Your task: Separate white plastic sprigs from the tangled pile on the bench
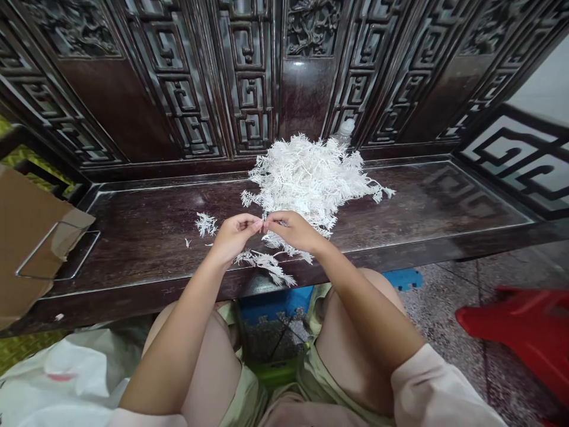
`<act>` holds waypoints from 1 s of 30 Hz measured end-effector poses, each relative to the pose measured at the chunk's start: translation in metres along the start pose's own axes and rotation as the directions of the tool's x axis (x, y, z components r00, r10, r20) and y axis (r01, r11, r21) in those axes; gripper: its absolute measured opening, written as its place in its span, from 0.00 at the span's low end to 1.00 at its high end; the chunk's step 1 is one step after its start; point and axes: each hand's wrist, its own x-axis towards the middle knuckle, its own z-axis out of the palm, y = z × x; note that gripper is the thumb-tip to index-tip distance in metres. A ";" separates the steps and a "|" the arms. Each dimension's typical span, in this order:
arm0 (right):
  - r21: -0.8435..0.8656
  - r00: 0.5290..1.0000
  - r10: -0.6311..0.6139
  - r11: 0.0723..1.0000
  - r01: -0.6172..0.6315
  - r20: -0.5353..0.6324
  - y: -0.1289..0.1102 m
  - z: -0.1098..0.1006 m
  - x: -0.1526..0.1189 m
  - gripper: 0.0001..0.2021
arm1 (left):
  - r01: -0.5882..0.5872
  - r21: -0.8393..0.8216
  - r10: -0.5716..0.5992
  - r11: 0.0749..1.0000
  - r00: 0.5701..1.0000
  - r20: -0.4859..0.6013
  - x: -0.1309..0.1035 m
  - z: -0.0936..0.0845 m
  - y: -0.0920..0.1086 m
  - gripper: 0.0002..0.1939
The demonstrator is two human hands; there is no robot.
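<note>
My left hand point(237, 235) and my right hand point(290, 228) meet at the fingertips over the front part of the dark wooden bench point(151, 237). Both are pinched, and whatever sits between the fingertips is too small to make out. Just behind them rises a large heap of white feathery plastic sprigs point(306, 172). A loose white sprig point(269, 265) lies below my hands at the bench's front edge. To the left of my left hand is a small white tuft point(205, 224).
A clear bottle point(345, 130) stands behind the heap. At the left are a cardboard piece point(31, 231) and a metal wire frame point(26, 267). A carved wooden back point(306, 89) runs behind. A red plastic stool point(520, 320) is at the right, a white bag point(66, 379) lower left.
</note>
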 end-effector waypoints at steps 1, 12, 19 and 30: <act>0.001 1.000 0.001 1.000 -0.001 -0.016 -0.001 0.001 0.001 0.10 | 0.002 -0.015 -0.001 1.000 1.000 0.013 0.000 0.000 0.000 0.09; 0.016 0.996 -0.010 1.000 0.011 -0.087 -0.014 0.007 0.007 0.11 | 0.061 -0.252 -0.066 0.966 0.998 -0.012 -0.001 0.005 0.008 0.10; 0.021 0.997 0.011 1.000 -0.009 -0.082 -0.017 0.006 0.007 0.11 | 0.031 -0.234 -0.043 0.972 0.998 -0.046 0.000 0.002 0.012 0.08; 0.155 0.892 0.236 0.969 -0.190 -0.385 0.019 -0.021 0.012 0.10 | 0.183 -0.050 -0.177 0.982 0.792 -0.585 0.043 -0.111 -0.053 0.08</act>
